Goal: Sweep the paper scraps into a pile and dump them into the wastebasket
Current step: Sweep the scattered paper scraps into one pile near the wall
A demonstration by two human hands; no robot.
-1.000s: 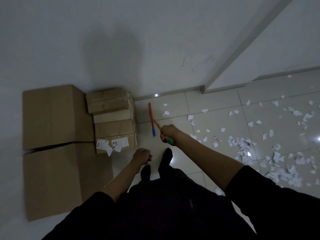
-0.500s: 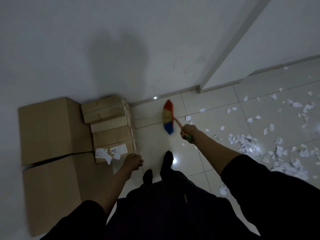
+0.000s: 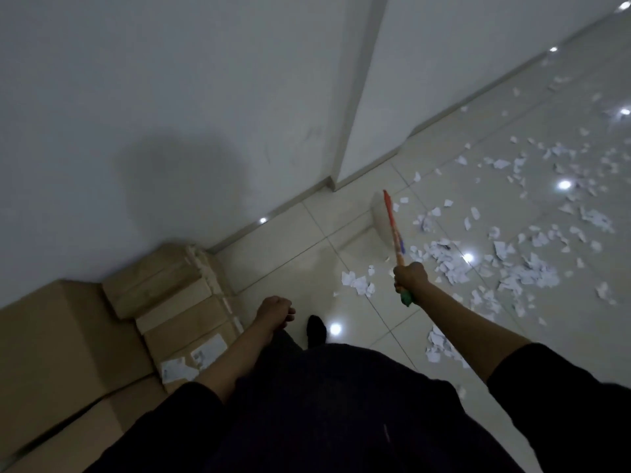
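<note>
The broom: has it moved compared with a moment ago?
Yes. The broom swung right, away from the cardboard boxes, toward the paper scraps.

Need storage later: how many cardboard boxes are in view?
2 large boxes at left; about 4 smaller boxes stacked beside them. More may be hidden.
</note>
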